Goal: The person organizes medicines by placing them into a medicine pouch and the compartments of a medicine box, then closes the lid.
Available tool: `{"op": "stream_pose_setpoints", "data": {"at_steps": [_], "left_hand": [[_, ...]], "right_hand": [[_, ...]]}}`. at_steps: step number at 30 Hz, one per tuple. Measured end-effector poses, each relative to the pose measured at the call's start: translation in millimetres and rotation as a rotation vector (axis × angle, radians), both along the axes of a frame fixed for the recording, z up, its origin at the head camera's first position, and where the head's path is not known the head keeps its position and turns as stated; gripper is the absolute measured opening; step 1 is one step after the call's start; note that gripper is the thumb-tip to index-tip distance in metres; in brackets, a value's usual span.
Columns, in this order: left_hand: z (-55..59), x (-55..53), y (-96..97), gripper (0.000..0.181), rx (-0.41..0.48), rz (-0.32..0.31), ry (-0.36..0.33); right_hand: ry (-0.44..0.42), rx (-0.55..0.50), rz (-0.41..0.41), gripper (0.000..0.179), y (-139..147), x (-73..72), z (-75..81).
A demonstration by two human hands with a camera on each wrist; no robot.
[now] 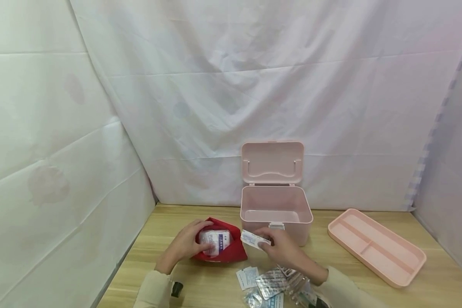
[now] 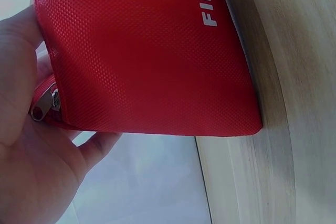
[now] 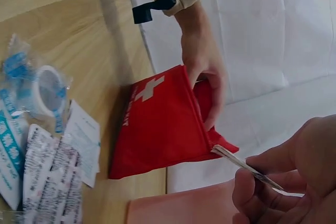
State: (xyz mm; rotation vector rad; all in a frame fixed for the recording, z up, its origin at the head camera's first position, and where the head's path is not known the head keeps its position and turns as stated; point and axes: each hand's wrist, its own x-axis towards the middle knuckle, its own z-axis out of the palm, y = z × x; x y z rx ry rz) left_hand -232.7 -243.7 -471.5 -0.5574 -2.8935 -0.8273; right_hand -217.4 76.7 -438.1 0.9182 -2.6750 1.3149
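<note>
A red first aid pouch (image 1: 235, 252) stands on the table with its zipped mouth spread. My left hand (image 1: 188, 240) holds it by the mouth, thumb over a white printed package (image 1: 214, 242) inside. The left wrist view shows the pouch (image 2: 147, 61) from its side, the zip pull (image 2: 46, 102) beside the palm. Between thumb and fingers, my right hand (image 1: 286, 249) pinches a few thin white packets (image 1: 254, 238) stacked flat. Seen from the right wrist, one end of the packets (image 3: 227, 153) is right at the pouch's mouth corner.
Behind my right hand a pink box (image 1: 277, 216) has its lid (image 1: 272, 162) raised. A pink divided tray (image 1: 377, 247) lies at the right. Near me are blister packs (image 1: 270, 283), white packets (image 1: 247, 278) and a bagged tape roll (image 3: 49, 91). White cloth surrounds the table.
</note>
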Motion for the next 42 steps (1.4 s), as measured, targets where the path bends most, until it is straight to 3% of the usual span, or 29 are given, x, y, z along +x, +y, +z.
{"op": "stream_pose_setpoints", "data": {"at_steps": [8,15,19,30,42], "left_hand": [[-0.7,1.5,-2.5,0.064,0.009,0.002,-0.021],[-0.7,2.1,-2.3,0.065,0.017,-0.013,-0.034],[1.1,1.1,-2.2,0.065,0.024,-0.007,-0.049],[4.9,-0.8,-1.3,0.065,0.028,-0.032,-0.040],[-0.6,-4.0,-1.6,0.068,0.047,-0.095,0.054]], "right_hand": [[-0.014,-0.007,-0.013,0.025,-12.1,-4.2,18.6],[0.057,-0.034,-0.015,0.022,-9.9,-6.4,30.5],[0.027,-0.036,0.004,0.024,-13.3,-10.5,34.5],[0.065,0.020,0.085,0.022,-47.8,-21.0,32.1],[0.082,0.135,0.115,0.019,-92.1,-24.6,21.7]]}}
